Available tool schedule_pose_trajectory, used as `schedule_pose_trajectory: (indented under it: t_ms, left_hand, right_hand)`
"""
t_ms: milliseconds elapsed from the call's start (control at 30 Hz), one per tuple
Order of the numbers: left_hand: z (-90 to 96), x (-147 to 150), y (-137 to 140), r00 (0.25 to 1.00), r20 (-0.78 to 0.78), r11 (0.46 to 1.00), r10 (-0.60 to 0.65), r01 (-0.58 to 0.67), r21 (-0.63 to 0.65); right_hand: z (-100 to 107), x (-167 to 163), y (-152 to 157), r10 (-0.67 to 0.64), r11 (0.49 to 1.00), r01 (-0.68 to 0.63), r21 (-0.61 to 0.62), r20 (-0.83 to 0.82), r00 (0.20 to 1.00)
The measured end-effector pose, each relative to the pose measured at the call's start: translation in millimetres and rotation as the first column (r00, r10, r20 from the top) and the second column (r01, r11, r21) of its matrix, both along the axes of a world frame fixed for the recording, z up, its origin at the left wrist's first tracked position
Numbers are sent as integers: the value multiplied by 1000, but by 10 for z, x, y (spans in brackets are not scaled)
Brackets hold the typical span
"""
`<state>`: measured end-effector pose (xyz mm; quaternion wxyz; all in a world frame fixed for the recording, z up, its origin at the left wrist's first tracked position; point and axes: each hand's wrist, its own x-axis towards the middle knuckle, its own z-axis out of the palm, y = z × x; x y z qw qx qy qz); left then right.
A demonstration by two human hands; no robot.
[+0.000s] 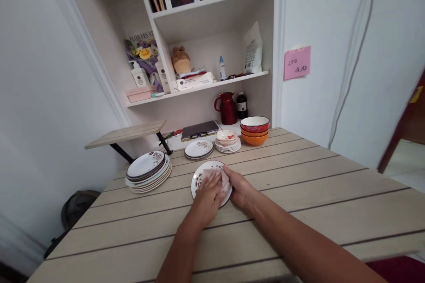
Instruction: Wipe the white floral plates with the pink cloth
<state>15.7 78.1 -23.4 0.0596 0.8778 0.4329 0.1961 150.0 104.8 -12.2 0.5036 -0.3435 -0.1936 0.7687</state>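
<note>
A white plate (pixel 198 176) with a brown flower pattern and dark rim is in front of me, touching or just above the table; I cannot tell which. My left hand (pixel 209 192) lies over a pale pink cloth (pixel 226 184), holding it pressed against the plate's face. At the plate's right edge, my right hand (pixel 241 189) grips the rim, thumb on the upper side and the other fingers mostly hidden. The cloth and left hand cover much of the plate's middle.
Left stands a tall stack of plates (pixel 148 171) beside a small raised shelf (pixel 128 134). Behind are a low plate stack (pixel 198 148), small dishes (pixel 227 141) and stacked bowls (pixel 255 130). A red jug (pixel 227 108) and dark bottle (pixel 242 105) stand farther back on the wooden table (pixel 299 172).
</note>
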Motion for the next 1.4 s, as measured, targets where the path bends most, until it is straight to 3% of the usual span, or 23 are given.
schedule_pose_trajectory:
  t_ms: [100, 167, 233, 300, 400, 500, 567, 700, 767, 833, 967, 1033, 1100, 1267, 1333, 1400]
  left_hand:
    - [-54, -14, 97, 974, 89, 978, 210, -209, -17]
    - [-90, -10, 147, 913, 127, 921, 388, -389, -18]
    - [-99, 6, 147, 870, 124, 877, 477, -481, 7]
    - [-74, 32, 93, 898, 79, 899, 432, -436, 41]
    - [-7, 69, -25, 990, -22, 989, 142, -141, 43]
    - [20, 74, -68, 1000, -23, 1000, -19, 20, 13]
    - [1, 60, -29, 999, 36, 1000, 20, -20, -3]
    - [-71, 30, 99, 948, 197, 968, 250, -250, -22]
    - [-85, 29, 112, 923, 205, 944, 326, -329, -21]
    - [-72, 36, 71, 938, 156, 950, 308, -313, 6]
    - [0, 55, -64, 999, 35, 997, 32, -34, 65]
    - [24, 62, -86, 999, 27, 997, -38, 36, 66]
    - [23, 62, -61, 998, 63, 999, 8, -11, 49]
    - [-44, 35, 51, 930, 143, 940, 338, -342, 6]
    - [-56, 26, 48, 918, 101, 921, 384, -388, 22]
    - [-49, 22, 18, 941, 37, 940, 336, -338, 50]
  right_hand:
    - [16, -7, -1, -29, 1000, 29, -8, 15, 999]
    - [14, -12, 4, -44, 999, 45, -14, 26, 999]
    - [1, -14, 13, -51, 999, 52, -17, 34, 998]
    - [-14, -9, 19, -50, 999, 51, -18, 35, 998]
    - [-24, 5, 15, -23, 1000, 23, -1, 19, 1000]
    - [-17, 14, 1, 9, 1000, -9, 21, 4, 1000]
    - [-13, 13, -2, 7, 1000, -7, 23, 7, 1000]
    - [-20, 1, 16, -26, 1000, 26, 9, 27, 999]
    - [-27, 0, 28, -31, 1000, 31, 2, 33, 999]
    - [-33, 4, 32, -28, 1000, 28, -4, 33, 999]
    - [-23, 16, 11, 9, 1000, -9, 5, 16, 1000]
    - [-4, 18, -7, 29, 1000, -29, 13, 8, 1000]
    - [19, 17, -21, 26, 1000, -26, 10, 14, 1000]
    - [46, 9, -32, -24, 1000, 25, -18, 57, 998]
    - [46, 7, -33, -35, 999, 36, -22, 63, 997]
    - [50, 7, -36, -37, 999, 39, -26, 63, 997]
